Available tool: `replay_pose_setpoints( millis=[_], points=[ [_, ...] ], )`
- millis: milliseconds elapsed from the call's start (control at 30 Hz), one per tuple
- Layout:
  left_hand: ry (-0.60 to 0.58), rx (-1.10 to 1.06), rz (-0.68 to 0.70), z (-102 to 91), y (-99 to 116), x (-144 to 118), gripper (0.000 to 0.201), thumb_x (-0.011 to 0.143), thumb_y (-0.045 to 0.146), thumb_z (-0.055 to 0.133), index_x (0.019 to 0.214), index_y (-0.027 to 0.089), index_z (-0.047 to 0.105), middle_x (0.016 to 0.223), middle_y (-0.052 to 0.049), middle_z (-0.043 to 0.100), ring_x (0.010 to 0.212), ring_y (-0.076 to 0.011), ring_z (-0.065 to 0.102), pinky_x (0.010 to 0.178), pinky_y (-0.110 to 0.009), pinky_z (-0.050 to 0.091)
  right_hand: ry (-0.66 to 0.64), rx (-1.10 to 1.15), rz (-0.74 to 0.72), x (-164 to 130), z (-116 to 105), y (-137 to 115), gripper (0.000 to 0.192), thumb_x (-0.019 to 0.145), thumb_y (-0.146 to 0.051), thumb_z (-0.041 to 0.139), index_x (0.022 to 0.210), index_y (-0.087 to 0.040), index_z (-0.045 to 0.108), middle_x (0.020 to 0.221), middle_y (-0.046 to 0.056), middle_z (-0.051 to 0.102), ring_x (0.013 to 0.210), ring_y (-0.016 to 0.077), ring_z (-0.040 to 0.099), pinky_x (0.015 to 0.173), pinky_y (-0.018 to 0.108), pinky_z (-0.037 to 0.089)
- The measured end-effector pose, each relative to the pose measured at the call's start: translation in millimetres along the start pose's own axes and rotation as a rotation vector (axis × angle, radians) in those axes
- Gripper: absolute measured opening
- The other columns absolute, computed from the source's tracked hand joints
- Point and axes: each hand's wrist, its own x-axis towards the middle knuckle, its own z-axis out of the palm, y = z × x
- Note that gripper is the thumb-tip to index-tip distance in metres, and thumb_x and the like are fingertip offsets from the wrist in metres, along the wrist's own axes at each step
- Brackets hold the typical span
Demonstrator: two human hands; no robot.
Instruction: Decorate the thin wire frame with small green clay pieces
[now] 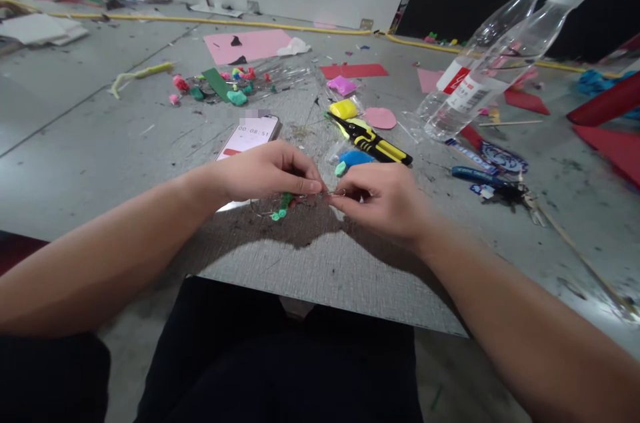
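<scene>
Two bare hands meeting at frame centre over a grey textured board (320,276). Left hand (265,173) curled, thumb and forefinger pressed together, pinching one end of a thin wire (333,193). Right hand (383,199) also curled, fingertips pinched on the other end of the same wire, almost touching the left fingertips. Green clay piece (283,206) hanging just below the left fingers, close above the board; attachment to the wire too small to tell.

Phone (249,136) lying flat just above the left hand, screen lit with a timer, lower part hidden by the hand. Black-and-yellow cutter (373,141) right of centre, lying diagonally, just above the right hand. Blue clay lump (354,158) touching the cutter's lower side, near the right knuckles. Yellow clay block (343,109) and magenta clay block (341,85) further up, near each other. Pink paper circle (380,118) beside the yellow block.

Two clear plastic bottles (493,49) with white caps at upper right, tilted, side by side. Blue pliers (483,177) at mid right, well apart from the hands. Thin wooden stick (575,253) running toward lower right. Pink paper sheet (247,45) upper centre, red paper strip (354,70) beside it. Small clay bits with a green strip (217,84) upper left of centre. Yellow cord (200,21) across the top. Dark trousers (280,356) at bottom centre, under the board edge.
</scene>
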Motion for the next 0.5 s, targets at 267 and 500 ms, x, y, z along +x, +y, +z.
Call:
replay_pose_setpoints(
  millis=[267, 500],
  points=[
    [0.102, 0.411, 0.249, 0.2, -0.5, 1.7, 0.011, 0.084, 0.024, 0.073, 0.076, 0.018, 0.075, 0.069, -0.001, 0.069, 0.063, -0.0115, 0.061, 0.059, -0.022, 0.045, -0.127, 0.610, 0.521, 5.6, 9.6, 6.8, 0.038, 0.084, -0.055, 0.074, 0.076, -0.019, 0.069, 0.069, 0.003, 0.068, 0.057, 0.0136, 0.054, 0.051, 0.028, 0.042],
    [0.104, 0.205, 0.069, 2.6, -1.4, 2.4, 0.016, 0.086, 0.027, 0.072, 0.074, 0.016, 0.074, 0.061, 0.001, 0.064, 0.056, -0.0105, 0.058, 0.052, -0.021, 0.044, 0.022, 0.432, 0.259, 2.0, 11.3, 4.2, 0.030, 0.096, -0.046, 0.068, 0.082, -0.020, 0.067, 0.072, 0.001, 0.069, 0.064, 0.0140, 0.059, 0.061, 0.029, 0.046]
  ],
)
